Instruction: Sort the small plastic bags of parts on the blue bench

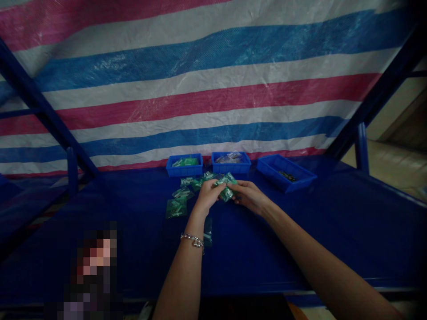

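Note:
My left hand (209, 193) and my right hand (247, 195) meet over the blue table (300, 231), both closed on a small clear packet with green contents (227, 192). Several more green packets (176, 208) lie scattered on the table just left of and behind my hands. One packet (207, 232) lies under my left forearm, near a bracelet on that wrist.
Three blue trays stand at the back: left tray (184, 170) with green packets, middle tray (231, 168) with clear bags, right tray (267, 169) with a dark item. A striped tarp hangs behind. Blue frame posts (362, 146) stand at both sides. A blurred patch sits bottom left.

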A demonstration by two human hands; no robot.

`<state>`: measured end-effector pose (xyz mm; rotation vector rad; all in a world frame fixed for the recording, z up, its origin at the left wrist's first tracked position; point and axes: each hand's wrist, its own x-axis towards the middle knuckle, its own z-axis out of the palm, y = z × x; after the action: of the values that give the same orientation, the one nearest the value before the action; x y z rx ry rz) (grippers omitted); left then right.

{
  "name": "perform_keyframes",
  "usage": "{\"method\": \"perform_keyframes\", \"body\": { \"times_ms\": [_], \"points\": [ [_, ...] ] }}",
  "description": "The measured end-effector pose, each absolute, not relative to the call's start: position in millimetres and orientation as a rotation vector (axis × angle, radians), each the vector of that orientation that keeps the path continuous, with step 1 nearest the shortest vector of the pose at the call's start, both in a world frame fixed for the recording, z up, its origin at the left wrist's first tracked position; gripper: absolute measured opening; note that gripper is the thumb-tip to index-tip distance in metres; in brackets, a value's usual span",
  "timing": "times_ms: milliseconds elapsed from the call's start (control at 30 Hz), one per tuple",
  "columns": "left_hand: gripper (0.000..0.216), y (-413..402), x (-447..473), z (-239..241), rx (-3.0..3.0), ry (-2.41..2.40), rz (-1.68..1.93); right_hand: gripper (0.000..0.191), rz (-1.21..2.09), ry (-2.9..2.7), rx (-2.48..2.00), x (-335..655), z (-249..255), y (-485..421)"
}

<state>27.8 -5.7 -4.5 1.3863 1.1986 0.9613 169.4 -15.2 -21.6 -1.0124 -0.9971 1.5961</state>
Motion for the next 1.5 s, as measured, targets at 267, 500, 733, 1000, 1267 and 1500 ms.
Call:
{"method": "perform_keyframes", "body": {
  "times_ms": [267,500,733,1000,1267,1500],
  "points": [
    [0.024,-3,30,-8,1.477,1.187,0.962,0.024,1.545,-0.990,-1.006,170,-22,-14],
    [0.023,-1,29,-11,1.551,1.200,0.993,0.024,1.548,-1.016,-1.031,170,-24,-12],
    [0.024,1,28,-14,1.665,1.237,1.033,0.020,1.549,-1.027,-1.019,169,-22,-14],
    [0.024,1,27,-13,1.684,1.221,1.052,0.018,1.544,-1.043,-0.996,170,-24,-13],
    [0.031,3,28,-17,1.669,1.257,1.044,0.015,1.516,-0.978,-1.016,168,-21,-14],
    [0.057,-1,24,-7,1.425,1.459,0.991,0.017,1.374,-0.853,-0.947,172,-21,-12]
  ]
}}
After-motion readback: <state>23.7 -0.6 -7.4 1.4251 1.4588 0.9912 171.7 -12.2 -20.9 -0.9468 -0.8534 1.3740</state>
